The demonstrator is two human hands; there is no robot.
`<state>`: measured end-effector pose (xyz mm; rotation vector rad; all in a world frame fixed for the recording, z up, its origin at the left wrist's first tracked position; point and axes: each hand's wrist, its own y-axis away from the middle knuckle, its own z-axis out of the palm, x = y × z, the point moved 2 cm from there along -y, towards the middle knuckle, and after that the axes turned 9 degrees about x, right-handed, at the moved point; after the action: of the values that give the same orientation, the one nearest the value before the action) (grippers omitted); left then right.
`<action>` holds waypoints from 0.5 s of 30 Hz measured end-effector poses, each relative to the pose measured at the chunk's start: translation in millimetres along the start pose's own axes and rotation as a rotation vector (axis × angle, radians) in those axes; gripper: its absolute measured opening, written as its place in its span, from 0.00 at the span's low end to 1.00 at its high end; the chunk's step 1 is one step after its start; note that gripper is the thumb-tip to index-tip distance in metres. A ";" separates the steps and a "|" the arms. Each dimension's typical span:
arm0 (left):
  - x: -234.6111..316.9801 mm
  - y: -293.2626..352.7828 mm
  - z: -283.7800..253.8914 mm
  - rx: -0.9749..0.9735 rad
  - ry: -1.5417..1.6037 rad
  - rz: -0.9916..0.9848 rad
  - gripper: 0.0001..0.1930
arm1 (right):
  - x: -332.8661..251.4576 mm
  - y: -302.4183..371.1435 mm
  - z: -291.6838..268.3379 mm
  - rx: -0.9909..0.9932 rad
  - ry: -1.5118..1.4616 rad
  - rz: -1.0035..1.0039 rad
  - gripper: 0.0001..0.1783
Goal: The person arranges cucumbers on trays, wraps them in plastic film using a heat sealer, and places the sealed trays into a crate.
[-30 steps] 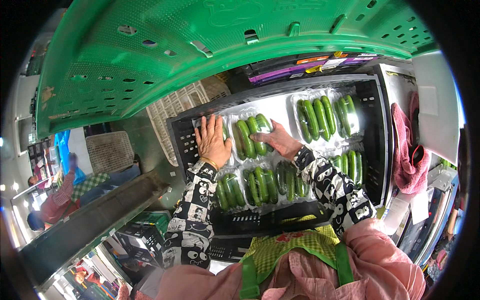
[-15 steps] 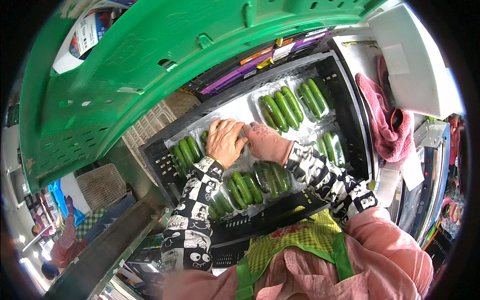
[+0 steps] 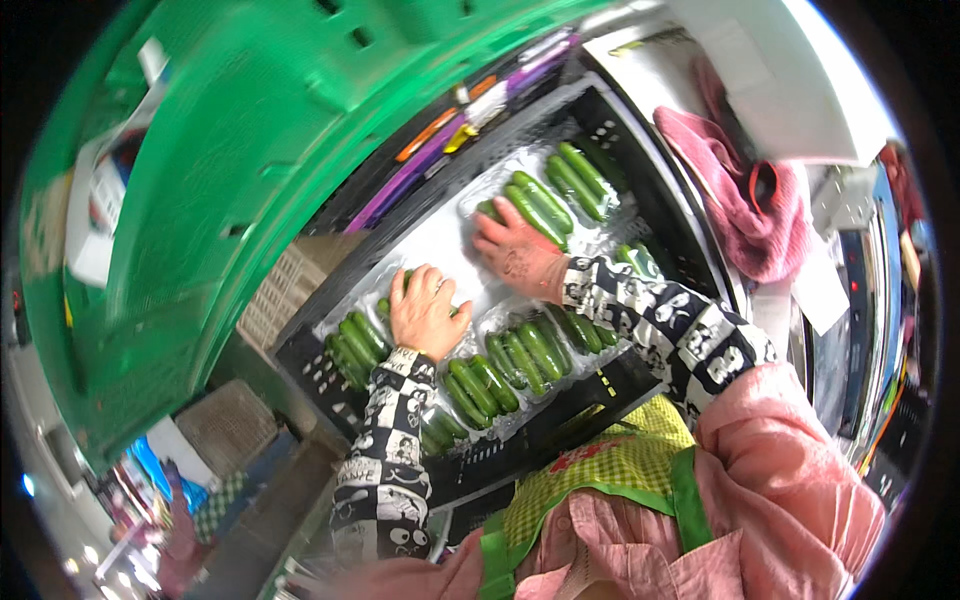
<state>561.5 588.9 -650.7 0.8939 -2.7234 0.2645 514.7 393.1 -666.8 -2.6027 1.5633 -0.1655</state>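
Observation:
Wrapped packs of green cucumbers lie in rows in a black crate [image 3: 668, 200]. My left hand [image 3: 425, 312] is bare; it rests over a pack [image 3: 384, 306] in the far row's left part, mostly hidden beneath it, fingers laid flat and thumb apart. My right hand [image 3: 520, 250], pinkish with a grey pattern on its back, touches the left side of another pack [image 3: 540, 208] with fingers spread. White lining [image 3: 432, 240] shows between the hands. Nearer me lie a pack [image 3: 482, 390] and a pack [image 3: 528, 355] in clear film.
A large green plastic crate [image 3: 230, 170] rises at the far left. Right of the black crate lie a pink cloth [image 3: 735, 205] and a white box [image 3: 800, 90]. Dark crates with purple and orange strips stand behind. A beige basket [image 3: 285, 290] sits at the left.
My hands have moved apart: the right one has shifted away from the left, onto the far pack's side. The whole view has turned and shifted.

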 end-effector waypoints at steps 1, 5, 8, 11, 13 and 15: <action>1.9 -1.0 4.5 -0.029 -0.031 -0.009 0.19 | 1.9 0.0 2.4 -0.098 0.054 -0.041 0.21; 2.5 10.0 -2.5 0.101 -0.089 0.020 0.18 | -8.2 -19.9 5.9 -0.003 -0.064 0.047 0.20; 19.2 3.2 -3.6 0.038 -0.141 0.039 0.22 | -13.6 1.1 -9.9 0.214 -0.183 0.219 0.20; -1.8 14.8 1.1 -0.014 -0.078 -0.008 0.27 | -20.7 13.4 -52.1 0.533 -0.274 0.270 0.20; 1.6 10.5 0.3 0.004 -0.081 0.047 0.27 | -26.4 50.3 -98.8 0.542 -0.349 0.304 0.21; -18.6 6.9 12.1 -0.048 0.008 0.147 0.22 | -38.1 107.0 -166.6 0.405 -0.497 0.439 0.14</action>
<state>569.5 601.6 -668.5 0.6793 -2.7790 0.2299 379.5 371.7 -518.8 -1.7712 1.6446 0.1718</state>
